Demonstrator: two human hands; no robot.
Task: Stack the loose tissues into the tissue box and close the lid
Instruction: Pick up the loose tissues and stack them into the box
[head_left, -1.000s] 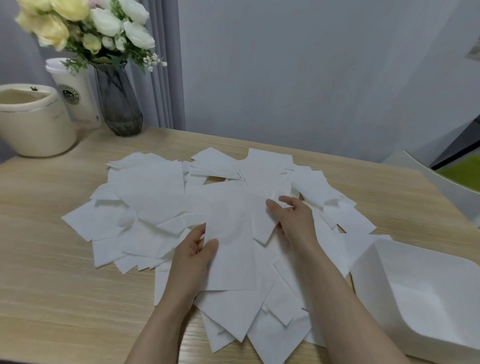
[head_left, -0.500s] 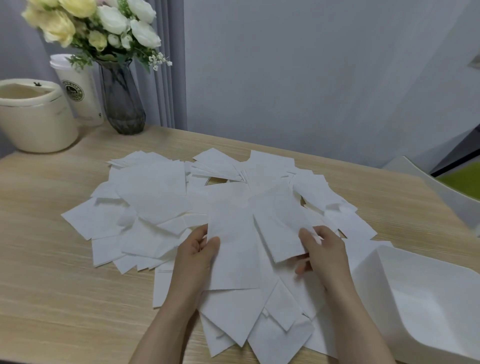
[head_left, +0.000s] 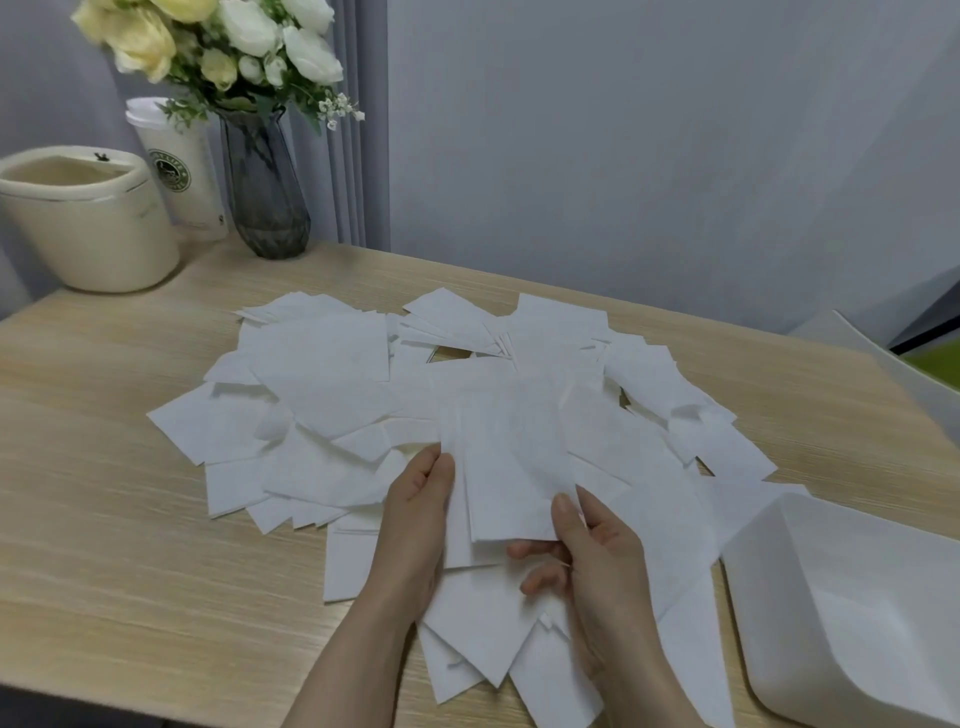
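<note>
Tissues (head_left: 332, 395): loose white sheets fanned out in an overlapping heap over the middle of the wooden table (head_left: 104, 545), from the far edge down to the near one.
Held tissues (head_left: 506, 467): a small bundle of sheets lifted just above the heap, gripped at both of its near corners.
Left hand (head_left: 418, 525): thumb on top and fingers beneath, pinching the left edge of the bundle.
Right hand (head_left: 597, 551): thumb pressed on the near right corner of the top sheet, fingers curled under it, so it pinches the same bundle.
Tissue box (head_left: 852, 613): white, open-topped, at the near right of the table, partly cut off by the picture edge; its left wall sits just beside the heap and some sheets run up against it. I see no lid on it.
In the way: both forearms lie over the near part of the heap and hide the sheets under them.
Vase (head_left: 262, 192): dark glass, at the far left corner, holding white and yellow flowers (head_left: 218, 41).
Paper cup (head_left: 179, 166): white with a round green logo, just behind the vase.
Cream container (head_left: 85, 218): round, at the far left, well apart from the heap.
</note>
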